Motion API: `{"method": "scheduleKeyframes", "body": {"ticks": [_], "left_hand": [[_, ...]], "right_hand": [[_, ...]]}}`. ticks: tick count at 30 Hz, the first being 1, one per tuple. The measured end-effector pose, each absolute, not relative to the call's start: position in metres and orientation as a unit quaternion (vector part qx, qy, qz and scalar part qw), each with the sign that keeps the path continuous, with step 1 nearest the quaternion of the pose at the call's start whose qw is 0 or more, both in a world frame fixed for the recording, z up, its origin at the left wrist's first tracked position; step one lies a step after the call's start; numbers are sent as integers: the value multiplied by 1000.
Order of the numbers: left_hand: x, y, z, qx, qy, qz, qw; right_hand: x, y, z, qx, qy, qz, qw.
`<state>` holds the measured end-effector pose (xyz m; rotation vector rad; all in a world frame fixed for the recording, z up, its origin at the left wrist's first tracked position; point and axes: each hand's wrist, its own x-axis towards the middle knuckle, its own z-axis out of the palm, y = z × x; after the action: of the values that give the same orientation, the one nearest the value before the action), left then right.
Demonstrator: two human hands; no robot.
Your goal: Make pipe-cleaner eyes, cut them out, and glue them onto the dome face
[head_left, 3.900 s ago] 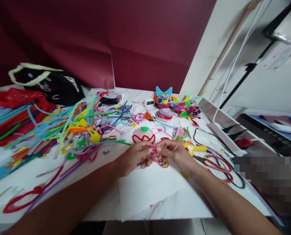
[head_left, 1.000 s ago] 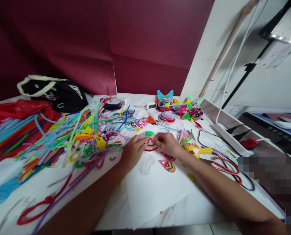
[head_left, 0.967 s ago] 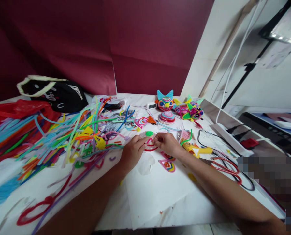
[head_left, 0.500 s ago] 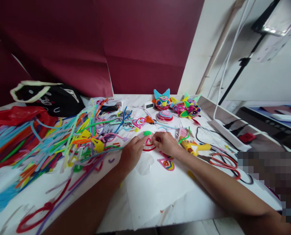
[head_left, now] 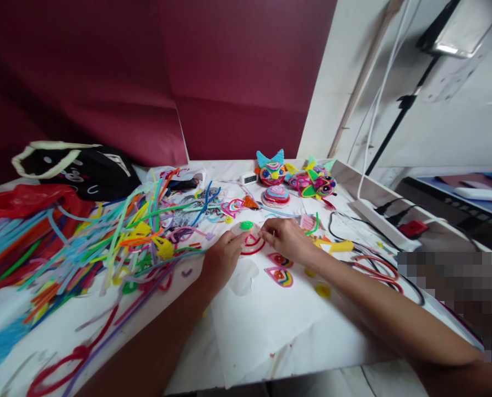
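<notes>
A small pale piece with red pipe-cleaner curves (head_left: pixel 252 252) and a green coiled oval (head_left: pixel 246 225) at its top lies between my hands on white paper (head_left: pixel 266 331). My left hand (head_left: pixel 224 258) has its fingers together on the left edge of this piece, holding it. At the right edge, my right hand (head_left: pixel 286 238) is closed in a pinch; whatever is between the fingertips is too small to make out. Two teardrop shapes in coiled rainbow colours (head_left: pixel 281 277) lie just below my right hand. A torn paper scrap (head_left: pixel 244 277) is nearer me.
Many loose pipe cleaners (head_left: pixel 117 237) spread over the left side, by a red plastic bag (head_left: pixel 43 196). Behind stand an owl-like pipe-cleaner figure (head_left: pixel 272 170), a striped dome (head_left: pixel 275 196) and a colourful figure (head_left: pixel 314 182). Orange-handled scissors (head_left: pixel 378 267) and a power strip (head_left: pixel 388 226) are right.
My right hand has drawn slightly right and away from the piece, so more of the red curves shows. My left hand stays in place. The view has shifted a little.
</notes>
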<state>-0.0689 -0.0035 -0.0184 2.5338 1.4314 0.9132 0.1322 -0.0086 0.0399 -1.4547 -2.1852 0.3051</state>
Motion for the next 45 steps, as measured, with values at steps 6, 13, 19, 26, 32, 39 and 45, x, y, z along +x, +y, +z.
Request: {"method": "scheduleKeyframes", "body": {"ticks": [6,13,19,26,32,39,45], "left_hand": [[-68,-4,-18,833,470,290,37],[-68,-5,-19,828,469,306,30],[-69,-6,-18,827,468,311,35],[-74,-9,-12,826,452,337,23],[-80,-10,-1,805,424,414,-41],[-84,-5,6,773,449,447,-38],[-85,-4,1,795,427,431,-1]], "right_hand": [[146,-45,46,-517,-827,69,209],[140,-85,27,-425,-881,-41,204],[132,-95,24,-357,-896,-74,252],[128,-105,16,-327,-916,-51,225],[126,-112,19,-250,-934,-68,246],[127,-114,28,-174,-939,-75,288],[126,-113,28,-144,-950,-70,267]]}}
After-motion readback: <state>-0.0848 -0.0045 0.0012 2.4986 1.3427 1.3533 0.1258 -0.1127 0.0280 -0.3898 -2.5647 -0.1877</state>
